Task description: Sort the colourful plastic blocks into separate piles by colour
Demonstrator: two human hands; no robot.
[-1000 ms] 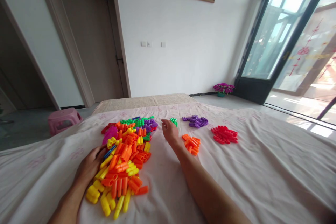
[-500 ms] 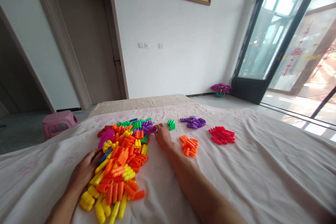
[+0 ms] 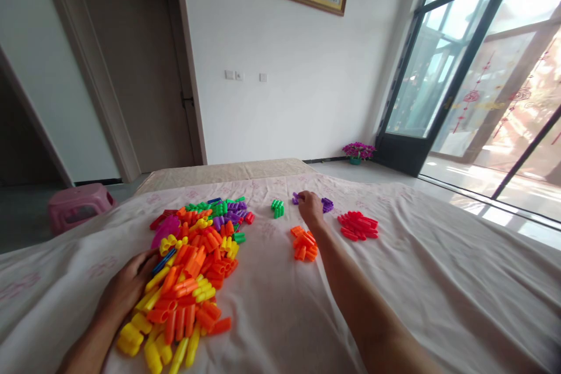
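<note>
A large mixed heap of plastic pieces (image 3: 193, 269), mostly orange and yellow, lies at the left. Against its left edge rests my left hand (image 3: 129, 283), its fingertips beside a blue piece (image 3: 163, 261); whether it grips anything is unclear. My right hand (image 3: 310, 208) is over the purple pile (image 3: 326, 205), partly covering it, with its fingers closed; what they hold is hidden. Smaller piles sit nearby: green (image 3: 277, 208), orange (image 3: 304, 244) and red (image 3: 358, 225). Purple and green pieces top the far end of the heap.
A pale, wrinkled cloth (image 3: 272, 304) covers the surface. Beyond it is a beige covered surface (image 3: 223, 174). A pink stool (image 3: 81, 205) stands at the left, a potted purple flower (image 3: 358, 152) by the wall, and a glass door (image 3: 442, 82) at the right.
My right hand has moved from the heap's far right edge, where it touched a purple piece, rightward to the purple pile. My left hand stays by the heap. The view has shifted slightly.
</note>
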